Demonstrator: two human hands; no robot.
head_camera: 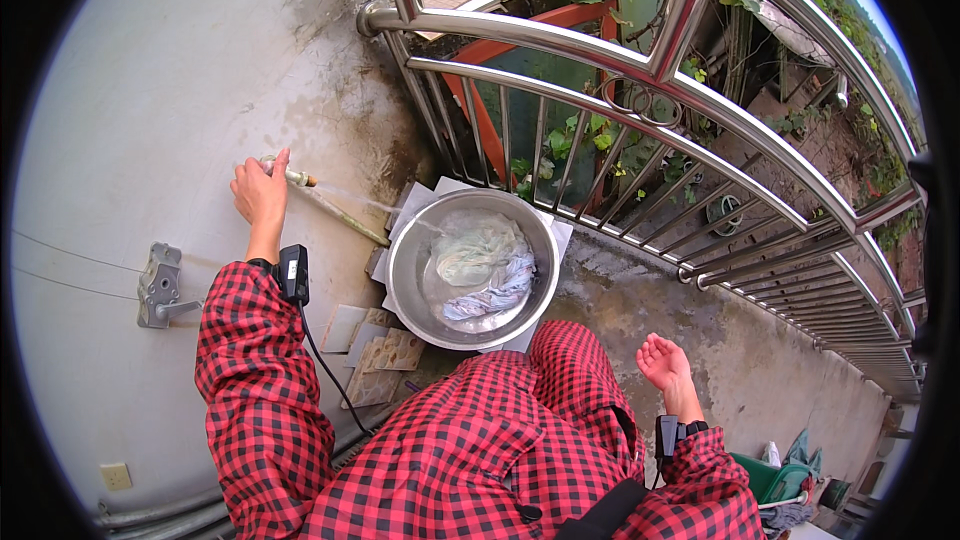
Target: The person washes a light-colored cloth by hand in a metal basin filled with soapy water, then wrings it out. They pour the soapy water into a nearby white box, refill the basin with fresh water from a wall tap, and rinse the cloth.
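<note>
My left hand (260, 187) is closed around the handle end of a wall tap (294, 177). From the tap's spout a thin stream of water runs into a large round metal basin (397, 300). Inside the basin lie a pale greenish wet cloth (480, 247) and, below it, a twisted light blue cloth (495, 294), both partly in water. My right hand (664, 364) is held in the air to the right of the basin, palm up with fingers slightly curled and nothing in it.
A stainless steel railing (540, 82) curves along the far side and right. Stone and tile pieces (379, 367) lean near the wall beside the basin. A grey metal crank device (160, 289) is mounted on the left wall. A green bin (765, 476) stands at the lower right.
</note>
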